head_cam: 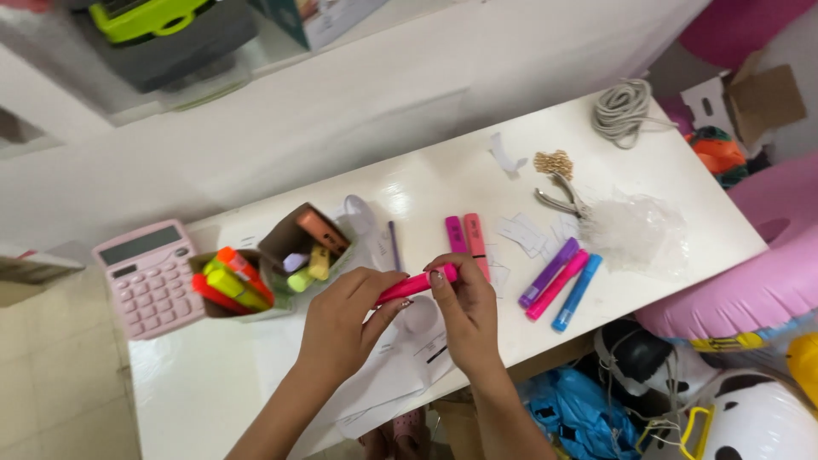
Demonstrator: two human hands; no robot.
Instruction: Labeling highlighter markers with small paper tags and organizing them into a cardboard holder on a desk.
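Both hands over table (213, 383) near front edge. Left hand (341, 319) and right hand (464, 311) grip one highlighter (415, 284) between them, above paper sheets (383, 375). Left of hands: pen holder (256, 281) with markers inside; calculator (149, 277) further left, touching holder. Behind hands: single pen (394, 245), then two highlighters (466, 236) side by side. Right of hands: three highlighters (560, 281) lying together. Behind those: pliers (558, 200), plastic bag (630, 230) just right. Cord coil (622, 111) at far right corner.
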